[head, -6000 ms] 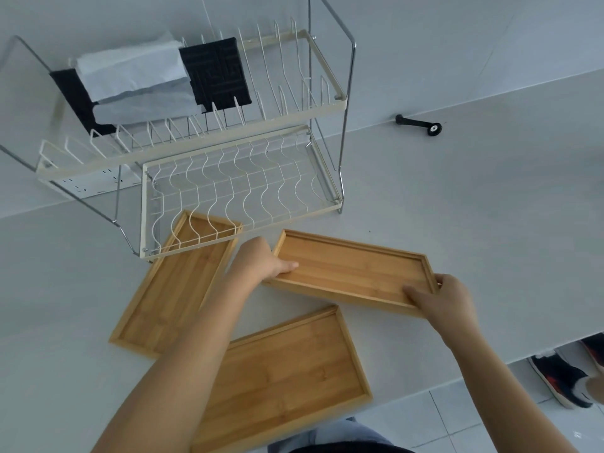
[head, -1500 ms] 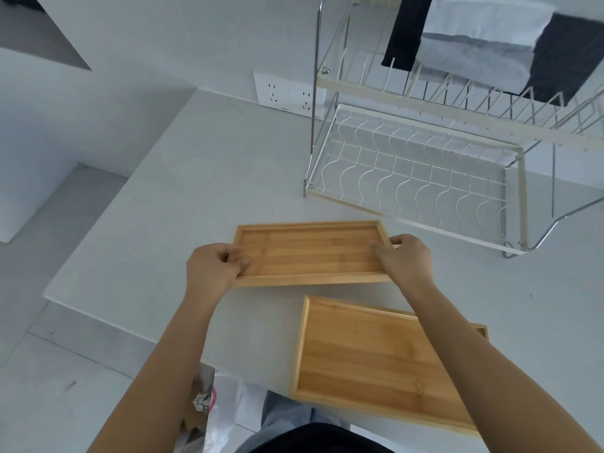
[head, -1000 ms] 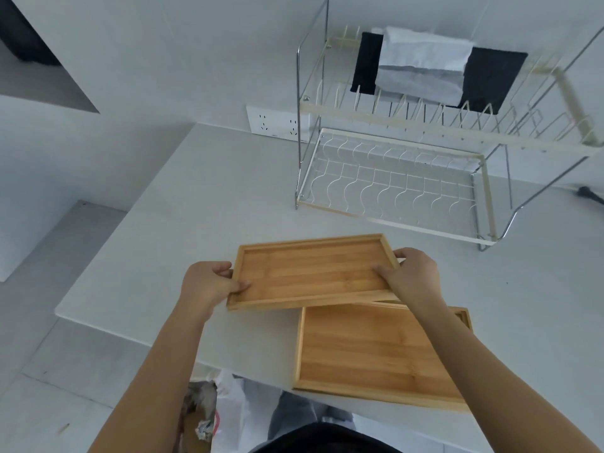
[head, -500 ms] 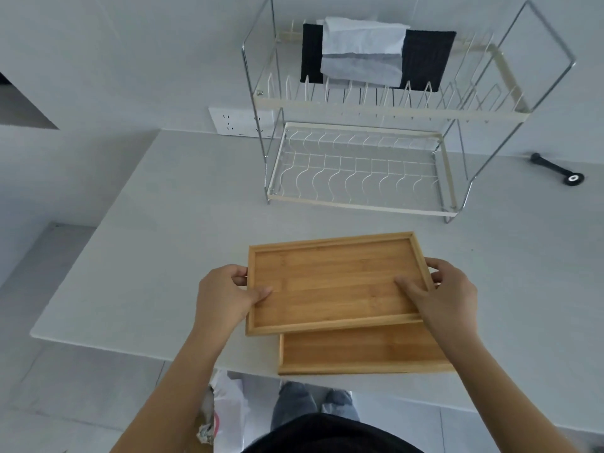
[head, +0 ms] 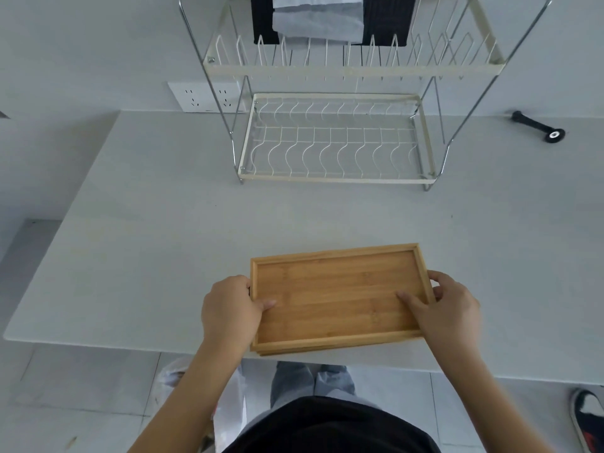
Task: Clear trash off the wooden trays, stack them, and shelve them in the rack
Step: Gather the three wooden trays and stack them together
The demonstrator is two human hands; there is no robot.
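While both hands grip it, the flat rectangular wooden tray stack (head: 336,299) sits at the table's (head: 147,240) near edge.
Left hand (head: 228,310) fingers clamp the 9 o'clock end, right hand (head: 447,308) fingers the 3 o'clock end; white wire rack (head: 336,138) at 12 o'clock.

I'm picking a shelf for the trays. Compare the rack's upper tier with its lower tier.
The upper tier carries upright prongs and holds a black mat and a pale folded cloth. The lower tier is a flat grid of wavy wires and holds nothing. The upper tier runs wider than the lower tier. Both are cream-framed white wire, held in one chrome frame.
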